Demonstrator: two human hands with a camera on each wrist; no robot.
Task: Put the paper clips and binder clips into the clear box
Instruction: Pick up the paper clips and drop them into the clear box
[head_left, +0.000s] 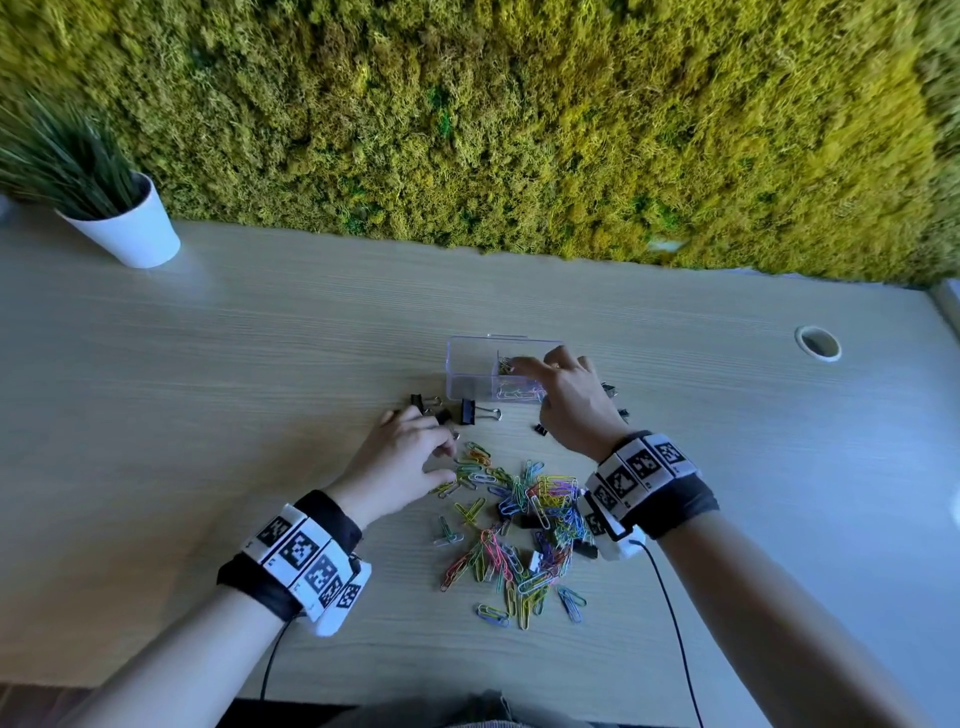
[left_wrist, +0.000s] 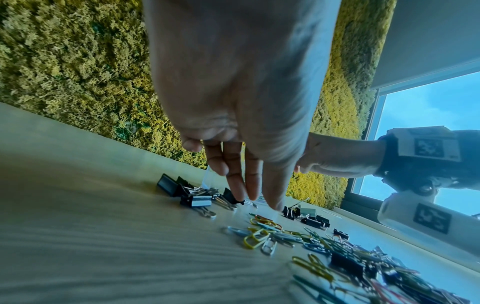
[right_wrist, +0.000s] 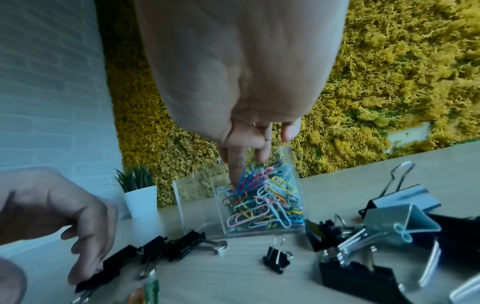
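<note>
Coloured paper clips (right_wrist: 262, 197) lie heaped under the right hand (head_left: 566, 405), which hangs over the right compartment of the clear box (head_left: 467, 374) with the wrist raised and the palm turned down. Its fingers (right_wrist: 237, 162) point straight down into that compartment, and the index tip touches the heap. Nothing shows pinched between them, so the hand reads as loose and empty. It is most likely there to drop a load or to press the heap below the rim. The box's left compartment looks bare, which suggests it is kept for the binder clips.

The left hand (head_left: 410, 457) is down at the table (head_left: 208, 389) on the near-left side of the box, wrist low and knuckles arched. Its fingertips (left_wrist: 235, 185) reach onto a black binder clip (right_wrist: 114, 265). Whether thumb and fingers already pinch it or only touch it, I cannot tell. The pose suggests one hand collects while the other delivers.

More binder clips (head_left: 470, 411) lie just in front of the box's near wall. A cluster of larger ones (right_wrist: 389, 226) lies at the box's near-right side, with a small binder clip (right_wrist: 276, 259) alone between the two groups. Nearer the person than the box, a wide scatter of loose clips (head_left: 530, 530) covers the table between the two wrists, so much of the task looks undone. Beyond the box rises a moss wall (head_left: 519, 130), and far to the box's left stands a potted plant (head_left: 124, 218).
</note>
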